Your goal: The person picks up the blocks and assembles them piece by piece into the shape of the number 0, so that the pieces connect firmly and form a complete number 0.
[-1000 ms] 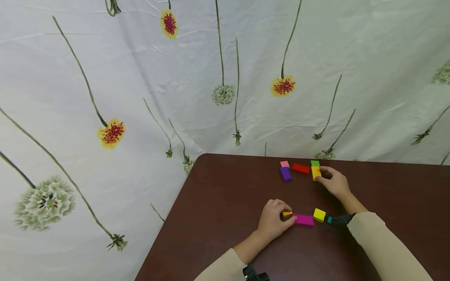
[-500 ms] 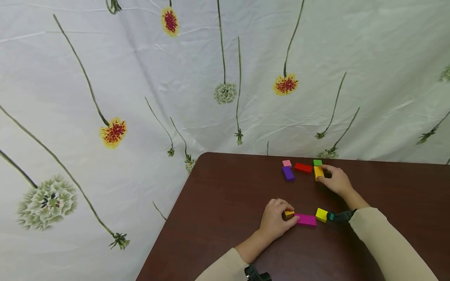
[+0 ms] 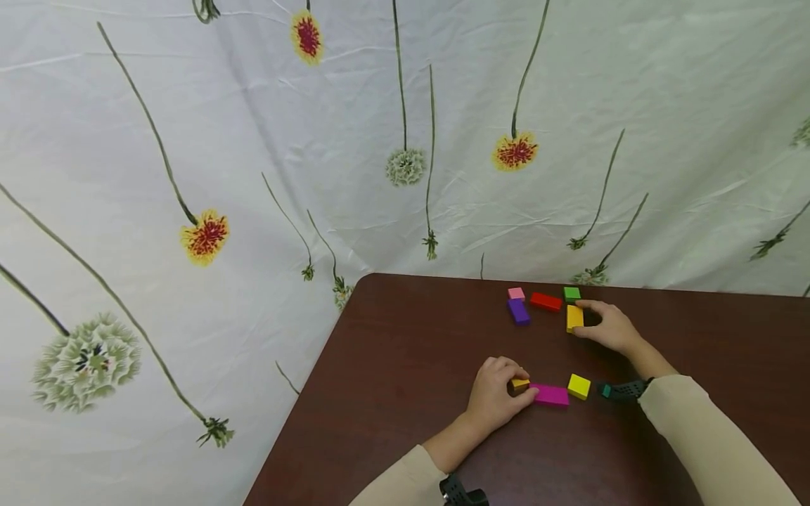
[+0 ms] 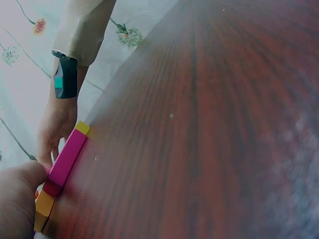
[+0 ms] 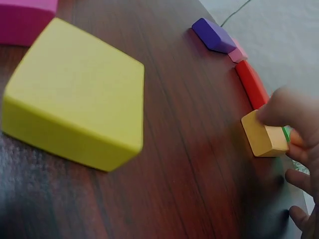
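Two-handed; pinching orange block with left hand, amber with right hand; might clip yellow cube with low watch.

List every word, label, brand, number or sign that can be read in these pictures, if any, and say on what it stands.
There is no readable text in these pictures.
Magenta rectangular block, bright yellow block, amber rectangular block pinched by the right hand: no marking on the visible faces.
White fabric backdrop: only printed flowers.
Dark wrist strap with teal piece, right arm: too small to tell.
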`<state>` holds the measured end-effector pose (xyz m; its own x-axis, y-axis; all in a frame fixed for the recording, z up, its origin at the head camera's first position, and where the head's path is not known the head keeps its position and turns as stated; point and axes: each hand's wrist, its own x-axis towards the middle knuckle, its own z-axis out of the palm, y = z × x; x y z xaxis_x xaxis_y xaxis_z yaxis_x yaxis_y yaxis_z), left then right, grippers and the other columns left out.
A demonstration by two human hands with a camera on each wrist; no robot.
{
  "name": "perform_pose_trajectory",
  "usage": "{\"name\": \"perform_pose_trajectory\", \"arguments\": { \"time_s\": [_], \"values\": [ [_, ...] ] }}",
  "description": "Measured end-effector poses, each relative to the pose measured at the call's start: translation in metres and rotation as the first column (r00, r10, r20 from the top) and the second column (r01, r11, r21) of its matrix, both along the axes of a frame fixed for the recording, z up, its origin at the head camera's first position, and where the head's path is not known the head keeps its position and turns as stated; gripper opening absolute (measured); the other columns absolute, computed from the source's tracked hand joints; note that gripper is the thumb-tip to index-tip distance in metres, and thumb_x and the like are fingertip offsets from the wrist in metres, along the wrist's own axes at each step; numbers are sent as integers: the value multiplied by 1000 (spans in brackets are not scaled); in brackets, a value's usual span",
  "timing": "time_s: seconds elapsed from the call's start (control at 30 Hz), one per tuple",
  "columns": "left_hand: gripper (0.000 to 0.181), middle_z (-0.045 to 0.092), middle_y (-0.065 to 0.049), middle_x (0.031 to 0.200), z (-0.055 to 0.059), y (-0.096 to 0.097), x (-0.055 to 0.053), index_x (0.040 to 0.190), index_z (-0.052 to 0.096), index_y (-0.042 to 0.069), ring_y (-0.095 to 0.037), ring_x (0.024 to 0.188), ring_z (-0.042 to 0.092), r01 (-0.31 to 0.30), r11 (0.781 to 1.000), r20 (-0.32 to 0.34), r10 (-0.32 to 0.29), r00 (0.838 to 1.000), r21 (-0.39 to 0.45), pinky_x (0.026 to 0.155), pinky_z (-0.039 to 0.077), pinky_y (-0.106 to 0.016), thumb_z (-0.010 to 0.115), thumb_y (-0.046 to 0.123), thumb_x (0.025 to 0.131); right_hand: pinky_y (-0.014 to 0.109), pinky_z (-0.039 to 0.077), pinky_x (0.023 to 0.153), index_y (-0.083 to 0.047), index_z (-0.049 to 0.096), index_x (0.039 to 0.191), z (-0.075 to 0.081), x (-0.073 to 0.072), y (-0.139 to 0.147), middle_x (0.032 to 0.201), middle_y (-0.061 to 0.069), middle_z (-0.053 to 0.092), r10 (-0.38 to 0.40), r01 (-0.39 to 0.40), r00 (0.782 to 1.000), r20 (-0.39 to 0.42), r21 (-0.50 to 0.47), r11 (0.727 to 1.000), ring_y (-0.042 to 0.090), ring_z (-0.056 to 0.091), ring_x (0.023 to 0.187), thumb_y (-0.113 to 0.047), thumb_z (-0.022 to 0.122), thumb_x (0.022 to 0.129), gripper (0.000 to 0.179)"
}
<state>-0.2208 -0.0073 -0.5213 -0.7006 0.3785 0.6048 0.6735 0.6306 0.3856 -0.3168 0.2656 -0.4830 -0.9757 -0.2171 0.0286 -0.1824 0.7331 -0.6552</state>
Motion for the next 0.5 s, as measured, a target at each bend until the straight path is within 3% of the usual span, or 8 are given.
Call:
{"name": "perform_pose_trajectory", "arguments": {
  "time_s": [0.23, 0.5],
  "values": [
    [20, 64, 7, 91, -1, 1, 1, 87, 72, 15, -9, 88, 54, 7, 1000, 10, -7, 1000, 10, 82, 42, -19, 83, 28, 76, 70, 31, 95, 8, 48, 136, -2, 0, 2, 139, 37, 38, 3, -2, 1000, -13, 22, 1000, 55, 35, 122, -23, 75, 82, 68],
    [20, 64, 6, 91, -1, 0, 0, 88, 73, 15, -10, 88, 54, 3, 1000, 31, -3, 1000, 0, 83, 42, -19, 82, 28, 77, 72, 27, 97, 7, 50, 133, 0, 11, 2, 140, 36, 38, -12, 11, 1000, -15, -16, 1000, 55, 32, 126, -23, 75, 83, 63]
  ]
}}
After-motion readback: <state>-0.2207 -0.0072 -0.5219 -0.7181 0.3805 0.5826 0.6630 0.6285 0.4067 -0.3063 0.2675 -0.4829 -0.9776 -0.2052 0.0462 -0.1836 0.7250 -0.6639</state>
